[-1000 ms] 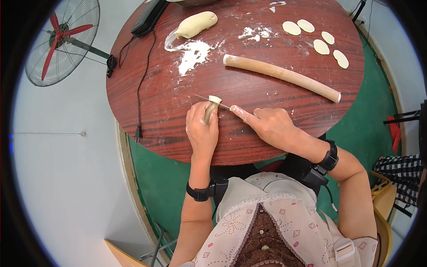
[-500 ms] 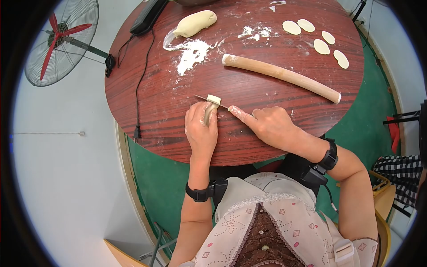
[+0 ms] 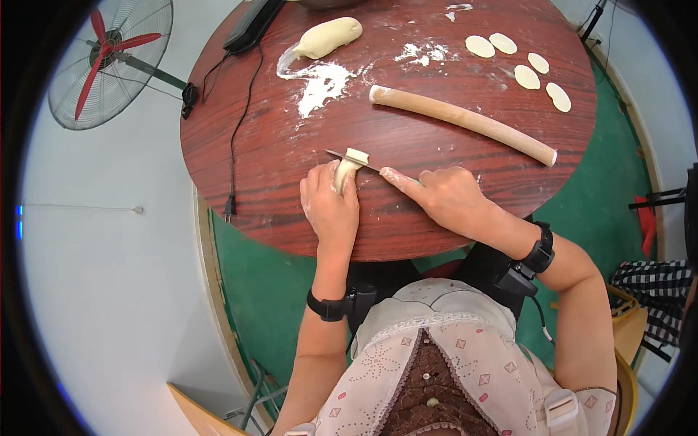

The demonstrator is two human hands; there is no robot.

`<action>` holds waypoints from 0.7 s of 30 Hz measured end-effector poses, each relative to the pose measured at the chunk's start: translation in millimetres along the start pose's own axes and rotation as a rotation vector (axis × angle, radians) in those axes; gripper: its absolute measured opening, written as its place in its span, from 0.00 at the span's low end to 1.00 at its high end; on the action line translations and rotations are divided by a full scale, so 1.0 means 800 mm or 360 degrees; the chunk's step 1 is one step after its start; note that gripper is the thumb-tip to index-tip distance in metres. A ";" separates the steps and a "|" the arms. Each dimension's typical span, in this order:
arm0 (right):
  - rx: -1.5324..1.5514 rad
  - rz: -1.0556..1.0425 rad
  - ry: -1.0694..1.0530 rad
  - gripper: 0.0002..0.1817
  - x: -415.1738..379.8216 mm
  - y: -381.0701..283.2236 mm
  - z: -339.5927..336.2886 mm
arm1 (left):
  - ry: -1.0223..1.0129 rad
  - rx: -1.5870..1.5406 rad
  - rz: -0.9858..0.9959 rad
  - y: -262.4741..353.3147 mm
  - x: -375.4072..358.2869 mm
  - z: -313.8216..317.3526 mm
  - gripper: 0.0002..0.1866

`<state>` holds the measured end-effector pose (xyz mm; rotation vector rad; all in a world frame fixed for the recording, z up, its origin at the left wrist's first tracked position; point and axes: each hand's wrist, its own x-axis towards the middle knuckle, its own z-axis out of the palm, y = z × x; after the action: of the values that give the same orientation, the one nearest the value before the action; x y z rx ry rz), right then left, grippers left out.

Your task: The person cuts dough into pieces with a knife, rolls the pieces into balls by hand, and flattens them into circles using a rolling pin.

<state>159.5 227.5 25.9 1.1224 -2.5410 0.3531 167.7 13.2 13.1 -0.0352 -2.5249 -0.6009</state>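
Observation:
My left hand (image 3: 331, 203) is closed around a short roll of pale dough (image 3: 345, 174), whose far end sticks out past the fingers. Across that end lies the thin blade of a knife (image 3: 371, 167), its tip showing to the left of the dough. My right hand (image 3: 451, 200) grips the knife's handle, mostly hidden in the palm, with the index finger stretched along the blade's back. Flour whitens that fingertip. Beyond both hands a wooden rolling pin (image 3: 465, 120) lies at a slant on the round table (image 3: 291, 152).
A larger lump of dough (image 3: 329, 38) rests at the back left beside a patch of flour (image 3: 322, 87). Several flat dough rounds (image 3: 527, 77) lie at the back right. A black cable (image 3: 234, 152) with a plug runs down the left side. A fan (image 3: 109, 54) stands beyond the table.
The knife, earlier at the near side of the dough's end piece, now lies across the dough with its blade in view. The whole view has shifted slightly.

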 end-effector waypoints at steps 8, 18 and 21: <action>0.0395 0.0355 0.0247 0.26 -0.007 0.005 0.013 | 0.0142 -0.0921 -0.0581 -0.047 0.017 -0.003 0.11; 0.0924 0.0872 0.0513 0.20 -0.009 0.016 0.014 | -0.0245 0.0292 0.0136 -0.161 0.161 -0.031 0.17; 0.0962 0.0853 0.0636 0.19 -0.008 0.021 0.017 | -0.0109 0.0365 0.0272 -0.132 0.149 -0.020 0.22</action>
<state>148.4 238.1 9.5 0.4233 -2.3712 1.3958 58.6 -100.2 42.7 -0.1886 -2.6073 -0.2445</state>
